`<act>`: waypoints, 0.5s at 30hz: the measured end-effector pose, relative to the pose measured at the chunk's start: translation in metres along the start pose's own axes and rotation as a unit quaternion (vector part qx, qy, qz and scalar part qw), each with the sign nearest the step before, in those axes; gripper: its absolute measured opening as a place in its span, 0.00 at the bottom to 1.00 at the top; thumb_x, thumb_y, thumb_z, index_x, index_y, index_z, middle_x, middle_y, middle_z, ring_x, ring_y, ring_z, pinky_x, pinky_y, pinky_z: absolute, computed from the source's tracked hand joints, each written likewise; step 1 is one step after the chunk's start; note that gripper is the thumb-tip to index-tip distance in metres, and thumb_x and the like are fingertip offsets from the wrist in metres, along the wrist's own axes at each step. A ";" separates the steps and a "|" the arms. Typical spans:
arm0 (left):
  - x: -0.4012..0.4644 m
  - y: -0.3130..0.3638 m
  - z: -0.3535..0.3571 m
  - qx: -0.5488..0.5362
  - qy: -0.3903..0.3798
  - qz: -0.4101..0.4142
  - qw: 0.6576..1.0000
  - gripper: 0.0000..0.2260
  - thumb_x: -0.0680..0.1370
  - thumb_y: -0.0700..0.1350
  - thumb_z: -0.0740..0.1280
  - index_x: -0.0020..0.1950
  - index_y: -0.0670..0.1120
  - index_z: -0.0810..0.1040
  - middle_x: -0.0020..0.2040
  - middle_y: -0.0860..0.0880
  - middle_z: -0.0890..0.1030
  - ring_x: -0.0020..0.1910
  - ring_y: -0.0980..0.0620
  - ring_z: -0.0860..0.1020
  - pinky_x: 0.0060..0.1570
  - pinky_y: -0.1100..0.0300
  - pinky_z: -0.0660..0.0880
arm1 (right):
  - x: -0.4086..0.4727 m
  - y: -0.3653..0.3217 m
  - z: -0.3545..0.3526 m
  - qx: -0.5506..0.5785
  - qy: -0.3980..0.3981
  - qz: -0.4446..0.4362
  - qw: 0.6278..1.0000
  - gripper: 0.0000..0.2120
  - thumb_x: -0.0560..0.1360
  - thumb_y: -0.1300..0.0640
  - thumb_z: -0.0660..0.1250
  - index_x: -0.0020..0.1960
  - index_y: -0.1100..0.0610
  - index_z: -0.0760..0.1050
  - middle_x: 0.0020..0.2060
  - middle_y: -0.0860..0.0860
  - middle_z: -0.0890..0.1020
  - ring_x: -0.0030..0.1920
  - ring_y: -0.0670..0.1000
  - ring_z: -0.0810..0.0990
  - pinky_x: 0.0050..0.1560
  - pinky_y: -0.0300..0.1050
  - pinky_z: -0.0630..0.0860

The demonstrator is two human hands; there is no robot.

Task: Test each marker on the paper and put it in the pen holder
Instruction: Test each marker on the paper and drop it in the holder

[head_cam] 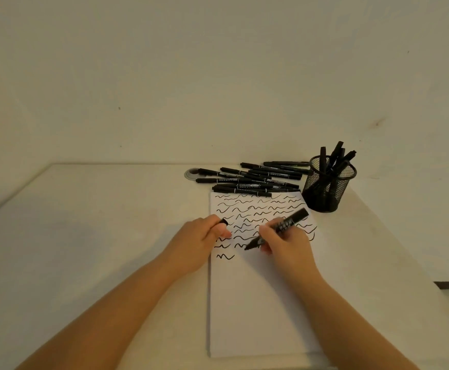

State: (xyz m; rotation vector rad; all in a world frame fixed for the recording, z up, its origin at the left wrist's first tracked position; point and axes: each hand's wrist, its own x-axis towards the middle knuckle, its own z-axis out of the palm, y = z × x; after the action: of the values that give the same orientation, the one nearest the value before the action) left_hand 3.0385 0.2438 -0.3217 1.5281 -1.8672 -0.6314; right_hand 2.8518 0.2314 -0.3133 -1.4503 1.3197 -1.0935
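Black squiggles already fill the upper half of the paper (260, 303), and several markers stand in the mesh pen holder (327, 184) near the table's far right corner, so the task appears well advanced. The right hand (287, 241) grasps an uncapped marker (276, 229) with its tip at the paper, while the left hand's (204, 239) fingers close on a small black piece, probably its cap (224, 221). A pile of markers (252, 178) along the far edge remains untested.

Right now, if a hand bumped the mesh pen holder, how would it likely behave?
The pen holder looks like thin wire mesh, so probably light. The markers lean out above its rim, so it may tip. It stands on smooth table, so it might slide.
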 end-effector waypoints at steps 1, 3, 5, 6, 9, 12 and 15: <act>0.001 -0.004 0.003 -0.002 0.005 0.001 1.000 0.11 0.81 0.48 0.54 0.45 0.48 0.75 0.46 0.62 0.81 0.48 0.62 0.76 0.45 0.75 0.67 | -0.001 0.004 0.001 -0.004 0.012 -0.011 1.000 0.08 0.73 0.57 0.65 0.35 0.54 0.75 0.24 0.49 0.80 0.27 0.42 0.76 0.30 0.33 0.72; 0.001 -0.009 0.004 -0.014 0.008 0.003 1.000 0.11 0.81 0.48 0.54 0.45 0.49 0.75 0.45 0.64 0.80 0.48 0.64 0.76 0.45 0.76 0.67 | -0.001 0.008 0.001 -0.001 0.012 -0.018 1.000 0.07 0.73 0.57 0.64 0.36 0.53 0.75 0.26 0.50 0.82 0.27 0.44 0.77 0.31 0.33 0.74; 0.000 -0.011 0.004 -0.025 0.009 0.007 1.000 0.11 0.80 0.48 0.55 0.41 0.54 0.73 0.45 0.64 0.81 0.48 0.66 0.76 0.46 0.76 0.68 | -0.001 0.007 0.002 -0.015 -0.007 -0.025 1.000 0.07 0.73 0.56 0.65 0.36 0.53 0.75 0.27 0.50 0.82 0.27 0.44 0.78 0.31 0.33 0.74; 0.000 -0.011 0.004 -0.024 0.009 0.009 1.000 0.11 0.80 0.48 0.55 0.40 0.55 0.72 0.45 0.64 0.81 0.48 0.66 0.76 0.47 0.74 0.68 | -0.002 0.007 0.003 -0.028 -0.022 -0.030 0.999 0.08 0.73 0.56 0.65 0.35 0.53 0.75 0.27 0.50 0.82 0.27 0.44 0.78 0.33 0.35 0.75; -0.001 -0.011 0.005 -0.017 0.011 0.017 1.000 0.12 0.81 0.48 0.55 0.40 0.59 0.72 0.44 0.65 0.80 0.49 0.66 0.76 0.47 0.74 0.69 | -0.004 0.008 0.006 -0.081 -0.056 -0.052 0.994 0.07 0.73 0.53 0.65 0.35 0.50 0.75 0.28 0.48 0.83 0.30 0.46 0.80 0.37 0.45 0.78; -0.002 -0.010 0.004 -0.027 0.016 0.015 0.999 0.14 0.81 0.47 0.55 0.38 0.62 0.71 0.44 0.64 0.81 0.49 0.66 0.76 0.47 0.76 0.68 | -0.005 0.009 0.005 -0.105 -0.032 -0.068 0.992 0.08 0.73 0.53 0.65 0.35 0.50 0.74 0.29 0.51 0.81 0.31 0.48 0.79 0.36 0.45 0.76; -0.003 -0.010 0.005 -0.032 0.017 0.010 0.999 0.16 0.81 0.48 0.55 0.37 0.64 0.71 0.46 0.62 0.81 0.50 0.64 0.77 0.49 0.71 0.70 | -0.004 0.011 0.002 -0.091 -0.016 -0.058 0.994 0.09 0.72 0.55 0.64 0.33 0.51 0.73 0.29 0.54 0.79 0.28 0.45 0.73 0.30 0.38 0.70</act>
State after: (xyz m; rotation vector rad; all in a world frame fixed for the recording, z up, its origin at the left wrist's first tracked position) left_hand 3.0425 0.2440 -0.3327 1.4689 -1.8184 -0.6464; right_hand 2.8510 0.2347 -0.3247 -1.6901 1.3560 -1.0412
